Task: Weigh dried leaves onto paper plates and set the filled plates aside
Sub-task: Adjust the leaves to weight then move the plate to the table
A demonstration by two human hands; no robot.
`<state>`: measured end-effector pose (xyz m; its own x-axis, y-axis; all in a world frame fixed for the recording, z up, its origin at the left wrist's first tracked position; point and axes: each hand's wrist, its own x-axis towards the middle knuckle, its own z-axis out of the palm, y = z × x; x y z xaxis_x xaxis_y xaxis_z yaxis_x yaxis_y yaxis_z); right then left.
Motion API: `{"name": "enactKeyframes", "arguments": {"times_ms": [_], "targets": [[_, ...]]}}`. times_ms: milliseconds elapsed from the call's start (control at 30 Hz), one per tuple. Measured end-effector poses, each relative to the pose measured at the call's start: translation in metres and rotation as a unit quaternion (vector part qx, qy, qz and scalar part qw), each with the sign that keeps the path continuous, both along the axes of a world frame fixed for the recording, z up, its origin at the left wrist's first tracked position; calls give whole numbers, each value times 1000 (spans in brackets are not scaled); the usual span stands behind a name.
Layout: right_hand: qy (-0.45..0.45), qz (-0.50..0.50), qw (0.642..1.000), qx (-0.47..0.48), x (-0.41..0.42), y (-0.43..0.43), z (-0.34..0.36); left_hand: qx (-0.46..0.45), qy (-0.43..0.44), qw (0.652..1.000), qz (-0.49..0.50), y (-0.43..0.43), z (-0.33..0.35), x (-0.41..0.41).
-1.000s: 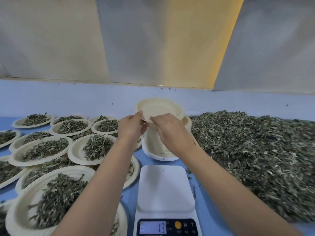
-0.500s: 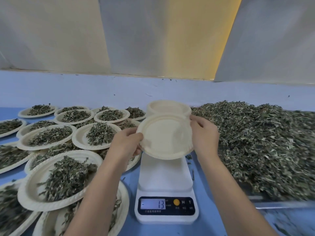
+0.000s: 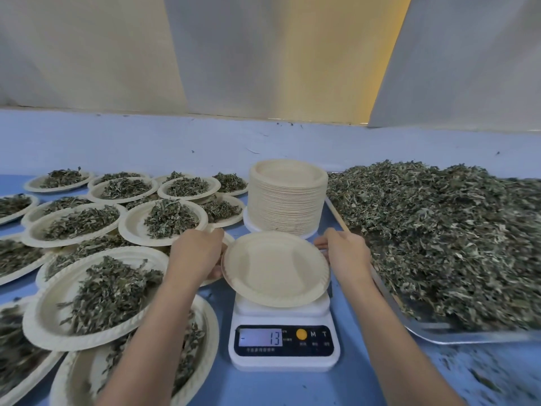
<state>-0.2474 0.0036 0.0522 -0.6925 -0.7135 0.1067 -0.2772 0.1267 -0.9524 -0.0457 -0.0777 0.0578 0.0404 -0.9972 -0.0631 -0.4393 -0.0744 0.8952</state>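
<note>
- Two hands hold one empty plate [image 3: 275, 268] by opposite rims: left hand [image 3: 199, 253] and right hand [image 3: 348, 253] each curl fingers on its edge, tilted just over the scale [image 3: 284, 344]
- Risk: landing off-centre, or a finger resting on it, would skew the reading, which now shows -13
- Plate looks pale, thin, crimp-rimmed and light enough to slide

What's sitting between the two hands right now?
In the head view, one empty paper plate lies between the left hand and the right hand, over the scale. Both hands hold its rim.
</note>
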Motion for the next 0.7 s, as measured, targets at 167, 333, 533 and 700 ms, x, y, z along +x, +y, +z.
{"name": "enactKeyframes", "arguments": {"times_ms": [167,333,533,700], "targets": [[3,-6,1000,1,-2,0,-3,0,-33,999,-2,1,-3,0],[18,-11,1000,5,-3,-2,-5,1,-38,999,0,3,-6,0],[72,-40,996,-27,-12,5,0,-105,-121,986,33,12,-2,1],[218,-95,971,17,-46,14,3,-250,-127,960,15,36,14,-25]]}}
